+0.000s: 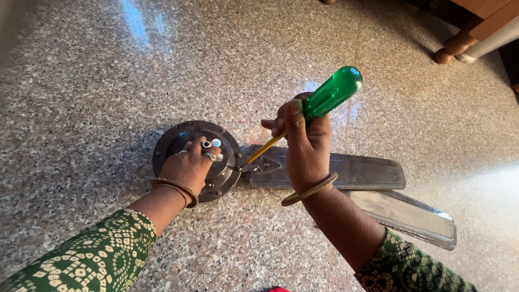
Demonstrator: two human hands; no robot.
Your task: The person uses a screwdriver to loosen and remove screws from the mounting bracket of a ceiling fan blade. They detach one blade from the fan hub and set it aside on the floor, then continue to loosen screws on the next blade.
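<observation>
A round dark metal fan motor housing (178, 138) lies on the speckled stone floor. My left hand (190, 165) rests on top of it, fingers curled over its centre. My right hand (303, 143) grips a screwdriver with a clear green handle (332, 93); its yellow shaft (265, 147) slants down to the bracket where a grey fan blade (357, 170) joins the housing. A second loose blade (408, 213) lies beside the first, partly under my right forearm.
The polished granite floor (108, 81) spreads all around. A turned wooden furniture leg (454, 48) stands at the top right corner, with more furniture behind it.
</observation>
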